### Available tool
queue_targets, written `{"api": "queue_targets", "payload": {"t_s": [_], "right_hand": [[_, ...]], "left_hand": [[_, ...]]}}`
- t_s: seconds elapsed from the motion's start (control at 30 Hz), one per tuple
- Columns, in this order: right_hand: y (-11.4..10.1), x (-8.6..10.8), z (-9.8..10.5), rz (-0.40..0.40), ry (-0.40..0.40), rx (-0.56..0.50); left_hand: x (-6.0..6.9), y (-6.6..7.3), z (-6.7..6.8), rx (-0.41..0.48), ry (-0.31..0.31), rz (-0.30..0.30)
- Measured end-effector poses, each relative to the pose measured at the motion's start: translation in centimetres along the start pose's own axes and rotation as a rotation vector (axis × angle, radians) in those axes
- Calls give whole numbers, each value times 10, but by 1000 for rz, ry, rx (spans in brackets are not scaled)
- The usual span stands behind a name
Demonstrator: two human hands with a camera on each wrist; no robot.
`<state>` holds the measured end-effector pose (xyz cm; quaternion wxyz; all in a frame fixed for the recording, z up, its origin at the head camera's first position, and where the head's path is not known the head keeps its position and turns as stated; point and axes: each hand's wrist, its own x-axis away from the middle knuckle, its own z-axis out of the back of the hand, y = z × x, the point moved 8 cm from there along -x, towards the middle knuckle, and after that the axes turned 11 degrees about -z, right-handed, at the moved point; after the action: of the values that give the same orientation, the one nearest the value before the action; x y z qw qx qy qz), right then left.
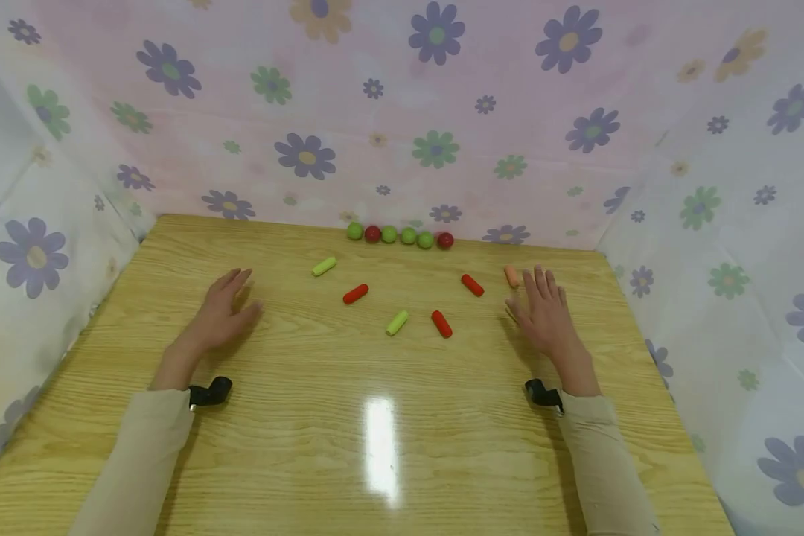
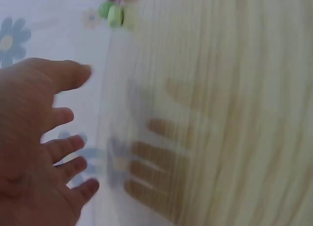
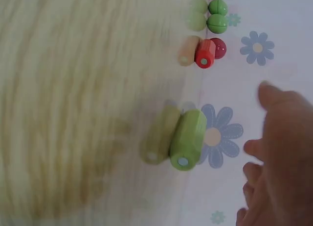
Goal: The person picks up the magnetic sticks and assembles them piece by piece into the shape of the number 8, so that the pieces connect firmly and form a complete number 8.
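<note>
My left hand (image 1: 222, 313) hovers over the left of the wooden table, fingers spread, holding nothing. Nearest to it lie a lime green peg (image 1: 324, 266) and a red peg (image 1: 356, 294). On the right, my other hand (image 1: 544, 318) is also empty with its fingers extended. Just beyond its thumb is a short orange-looking peg (image 1: 512, 276); in the right wrist view the closest peg (image 3: 189, 138) looks green. Between the hands are a second lime green peg (image 1: 397, 323) and two more red pegs, one at centre right (image 1: 441, 324) and one farther back (image 1: 472, 285).
Several green and dark red balls, such as a green ball (image 1: 388, 234) and a red ball (image 1: 445, 240), form a row along the table's back edge. Flowered cloth (image 1: 375, 119) rises behind the table (image 1: 295, 447) and at both sides. The tabletop is glossy.
</note>
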<state>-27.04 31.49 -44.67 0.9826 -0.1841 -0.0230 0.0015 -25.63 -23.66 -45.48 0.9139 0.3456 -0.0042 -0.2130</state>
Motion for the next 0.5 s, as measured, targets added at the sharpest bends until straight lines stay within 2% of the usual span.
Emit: {"api": "queue_targets", "payload": {"t_s": [0.17,0.23,0.37,0.5], "right_hand": [[-12,-5,-2,82,35,-252],[-16,-6,-1,103,67,-344],[-25,-8,-1,127,133,-541],[-37,-13,-9,142,147,-733]], "left_hand": [[-5,10,-9,193,90,-14],[-5,15,-14,267,106,-16],[-9,28,-29,383,96,-36],[-16,39,-46,413,75,-68]]}}
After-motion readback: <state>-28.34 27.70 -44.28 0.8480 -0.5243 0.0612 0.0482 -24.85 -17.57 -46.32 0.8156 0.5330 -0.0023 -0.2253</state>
